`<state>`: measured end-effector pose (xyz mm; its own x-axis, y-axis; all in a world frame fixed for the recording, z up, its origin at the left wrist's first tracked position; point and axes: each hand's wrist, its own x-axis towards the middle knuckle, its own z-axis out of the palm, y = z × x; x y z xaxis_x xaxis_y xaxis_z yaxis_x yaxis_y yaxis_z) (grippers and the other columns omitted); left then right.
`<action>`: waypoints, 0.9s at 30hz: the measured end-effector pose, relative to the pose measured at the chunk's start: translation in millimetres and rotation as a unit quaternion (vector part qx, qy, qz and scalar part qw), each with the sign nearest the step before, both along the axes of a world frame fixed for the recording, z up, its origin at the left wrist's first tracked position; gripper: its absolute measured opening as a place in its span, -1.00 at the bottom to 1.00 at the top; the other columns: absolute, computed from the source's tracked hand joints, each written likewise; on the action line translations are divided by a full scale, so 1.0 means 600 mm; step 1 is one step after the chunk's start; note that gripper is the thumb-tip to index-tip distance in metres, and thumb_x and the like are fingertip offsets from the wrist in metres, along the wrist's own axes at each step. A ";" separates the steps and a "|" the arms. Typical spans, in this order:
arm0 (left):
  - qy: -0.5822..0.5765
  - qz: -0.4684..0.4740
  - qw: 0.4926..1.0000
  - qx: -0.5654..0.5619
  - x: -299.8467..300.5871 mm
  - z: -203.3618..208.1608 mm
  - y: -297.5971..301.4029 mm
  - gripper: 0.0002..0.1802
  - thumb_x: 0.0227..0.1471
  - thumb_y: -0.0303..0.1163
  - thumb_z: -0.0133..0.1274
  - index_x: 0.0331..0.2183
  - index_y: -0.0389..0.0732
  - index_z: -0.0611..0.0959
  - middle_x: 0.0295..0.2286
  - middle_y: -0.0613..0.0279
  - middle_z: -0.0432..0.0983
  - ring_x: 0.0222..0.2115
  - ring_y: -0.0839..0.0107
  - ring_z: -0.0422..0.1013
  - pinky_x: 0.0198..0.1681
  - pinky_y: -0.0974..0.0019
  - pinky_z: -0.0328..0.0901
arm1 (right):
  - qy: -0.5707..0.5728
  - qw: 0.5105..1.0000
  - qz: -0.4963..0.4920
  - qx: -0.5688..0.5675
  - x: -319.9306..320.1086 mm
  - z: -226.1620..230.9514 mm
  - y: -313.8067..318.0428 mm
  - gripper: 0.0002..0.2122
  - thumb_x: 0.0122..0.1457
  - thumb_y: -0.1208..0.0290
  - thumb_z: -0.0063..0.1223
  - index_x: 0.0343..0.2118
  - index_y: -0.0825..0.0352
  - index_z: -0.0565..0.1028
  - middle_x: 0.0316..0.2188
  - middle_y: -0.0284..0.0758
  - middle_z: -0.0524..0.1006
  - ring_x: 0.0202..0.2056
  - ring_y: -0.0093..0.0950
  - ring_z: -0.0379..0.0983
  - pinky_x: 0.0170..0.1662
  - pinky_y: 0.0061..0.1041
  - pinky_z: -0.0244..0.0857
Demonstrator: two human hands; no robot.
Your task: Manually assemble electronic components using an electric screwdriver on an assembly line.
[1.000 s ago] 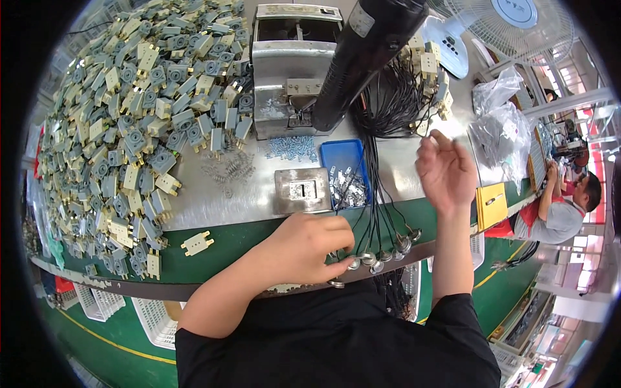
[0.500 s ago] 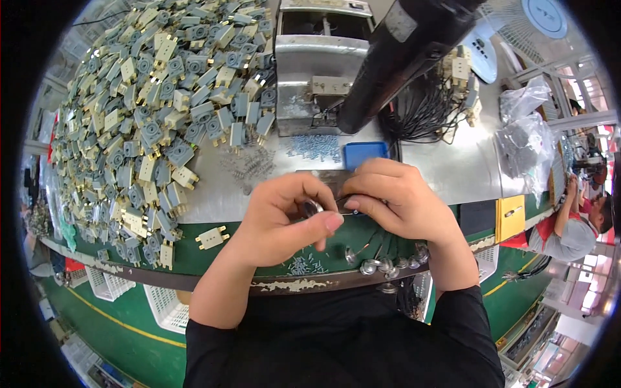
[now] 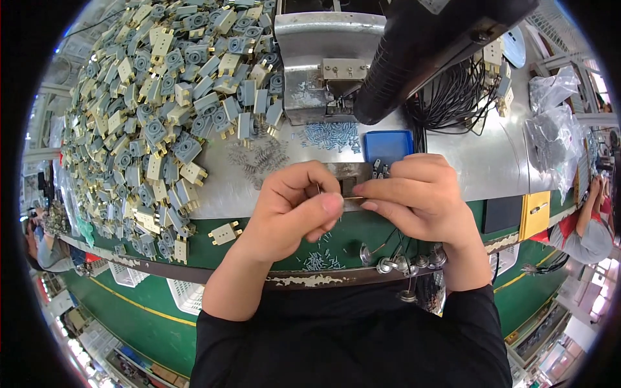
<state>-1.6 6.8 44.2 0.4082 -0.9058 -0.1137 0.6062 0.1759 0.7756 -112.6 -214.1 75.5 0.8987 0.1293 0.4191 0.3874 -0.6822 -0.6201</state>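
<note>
My left hand (image 3: 291,210) is closed, thumb pressed on curled fingers. The round silver metal part it held half a second ago is now almost wholly hidden by the fingers. Facing it, my right hand (image 3: 424,197) pinches a thin copper-coloured wire (image 3: 353,198) between thumb and forefinger. This wire spans the small gap between both sets of fingertips, above the front edge of the metal worktop. Just beyond the right fingers is a blue tray (image 3: 388,143) with small grey parts in it. Silver round parts (image 3: 402,264) with dark leads lie near my right forearm.
A big heap of grey-and-cream switch-like blocks (image 3: 155,110) fills the left; one block (image 3: 225,233) lies apart. Bluish screws (image 3: 330,136), springs (image 3: 259,155) and more screws (image 3: 320,260) lie around my hands. A black machine column (image 3: 414,64) leans overhead, near black cables (image 3: 459,103).
The view has shifted, so the bench appears farther right. The silver part has turned out of sight in my left hand. The thin wire now shows between my fingertips, and the blue tray is less covered.
</note>
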 end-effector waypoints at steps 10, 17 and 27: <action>-0.129 0.014 0.990 0.048 -0.019 -0.004 -0.022 -0.54 0.36 -0.33 0.06 0.08 -0.54 0.53 -0.20 -0.18 0.67 -0.27 0.06 0.69 -0.16 0.14 0.61 | -0.038 0.996 -0.039 0.068 -0.016 -0.009 -0.007 -0.80 -0.13 0.56 0.39 -0.36 0.33 0.72 -0.67 -0.38 0.47 -0.67 -0.48 0.32 -0.60 -0.49 0.10; -0.014 -0.042 0.998 -0.043 -0.024 -0.014 -0.024 -0.57 0.38 -0.41 0.03 0.13 -0.53 0.50 -0.08 -0.18 0.62 -0.13 0.02 0.65 -0.04 0.05 0.59 | 0.028 0.978 -0.028 0.206 -0.021 -0.014 -0.011 -0.92 0.05 0.57 0.32 -0.38 0.41 0.69 -0.64 -0.35 0.58 -0.63 -0.61 0.40 -0.58 -0.58 0.13; -0.010 -0.065 0.992 -0.106 -0.018 -0.042 -0.019 -0.58 -0.04 -0.60 0.45 -0.12 -0.39 0.65 -0.23 0.10 0.66 -0.18 0.30 0.66 -0.09 0.25 0.55 | -0.025 0.988 -0.035 0.146 -0.027 -0.004 0.005 -0.78 -0.15 0.48 0.43 -0.36 0.38 0.71 -0.71 -0.44 0.42 -0.70 -0.58 0.21 -0.61 -0.53 -0.02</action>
